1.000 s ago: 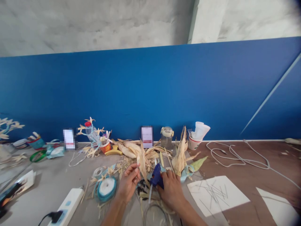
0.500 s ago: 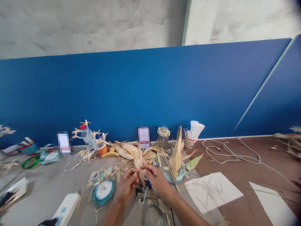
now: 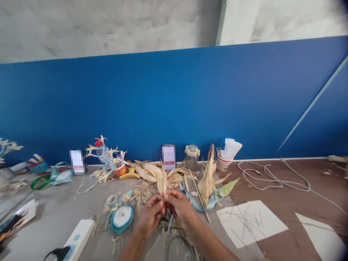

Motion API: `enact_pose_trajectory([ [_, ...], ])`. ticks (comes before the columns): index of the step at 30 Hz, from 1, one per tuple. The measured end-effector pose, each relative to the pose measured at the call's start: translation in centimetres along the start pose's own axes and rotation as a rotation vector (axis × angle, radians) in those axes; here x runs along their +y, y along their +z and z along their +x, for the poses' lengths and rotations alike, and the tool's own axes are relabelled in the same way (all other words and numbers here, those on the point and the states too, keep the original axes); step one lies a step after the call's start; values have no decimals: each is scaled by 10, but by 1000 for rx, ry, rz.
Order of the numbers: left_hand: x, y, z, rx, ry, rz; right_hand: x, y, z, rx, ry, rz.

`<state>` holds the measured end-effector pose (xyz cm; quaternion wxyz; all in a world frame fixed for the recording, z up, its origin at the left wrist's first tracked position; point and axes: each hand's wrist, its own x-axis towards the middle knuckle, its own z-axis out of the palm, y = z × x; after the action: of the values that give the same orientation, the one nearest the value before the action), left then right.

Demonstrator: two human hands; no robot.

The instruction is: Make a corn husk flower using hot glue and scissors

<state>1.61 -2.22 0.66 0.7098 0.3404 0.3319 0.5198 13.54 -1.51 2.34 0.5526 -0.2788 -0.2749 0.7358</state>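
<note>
My left hand [image 3: 150, 214] and my right hand [image 3: 179, 204] meet at the middle of the table, fingertips pinched close together. Between them they grip a small pale piece of corn husk [image 3: 164, 189]; the fingers cover most of it. Just beyond lies a pile of dried corn husks [image 3: 148, 171]. Left of my left hand rests a spool of teal ribbon [image 3: 122, 217], with small husk flowers [image 3: 127, 198] beside it. To the right of my right hand, a bundle of husks [image 3: 208, 181] stands upright near a light blue ribbon [image 3: 213, 203].
Thin wires lie on white paper [image 3: 250, 223] at right. A white cable [image 3: 272, 181] loops behind it. Along the blue partition [image 3: 174, 98] stand a phone [image 3: 169, 157], a lidded jar [image 3: 191, 159] and a paper cup [image 3: 224, 163]. A power strip [image 3: 77, 239] sits at front left.
The view has shifted slightly, so the table's things sit a little farther right. My hands stay together at the same place, with the fingertips slightly rearranged around the husk.
</note>
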Motion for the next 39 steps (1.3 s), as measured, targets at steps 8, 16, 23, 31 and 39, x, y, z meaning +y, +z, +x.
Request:
enact_pose_trajectory([
  [8, 0, 3, -1, -3, 8, 35, 5, -3, 1, -86, -10, -4],
  [16, 1, 7, -3, 10, 7, 88, 7, -7, 3, -122, -89, -160],
  [23, 4, 7, -4, 37, 32, 100, 0, -6, -1, -153, -123, -202],
  [31, 3, 6, -3, 32, 55, 123, 0, -7, -2, -83, -48, -6],
  [39, 4, 7, -4, -3, 35, 71, -7, -4, -4, -83, -51, 30],
])
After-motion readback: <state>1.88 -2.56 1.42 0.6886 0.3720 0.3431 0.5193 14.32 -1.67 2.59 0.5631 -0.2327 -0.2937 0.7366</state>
